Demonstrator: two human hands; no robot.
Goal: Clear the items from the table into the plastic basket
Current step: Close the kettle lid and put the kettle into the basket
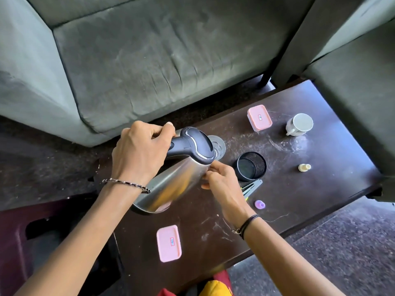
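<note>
Steel kettle (171, 184) held tilted over the table (277, 195), both hands on it.
The left hand (139, 154) gripped the black handle (188, 144). The right hand (222, 184) held the steel wall with curled fingers just under the lid. The kettle's long axis ran from the lid, up-right, to the base, down-left, toward what was probably the maroon plastic basket (17, 231) beyond the table's left edge. A glass (220, 146) and a mesh pen cup (252, 166) stood close on the right.

Single view, head-worn, wide-angle. Sits above the near long edge of the table (288, 189), facing forward and steeply down. Close range: the tabletop fills the lower centre and runs skewed across the frame. Sofa (149, 60) lies beyond the far edge, floor (342, 253) past the near right corner.
</note>
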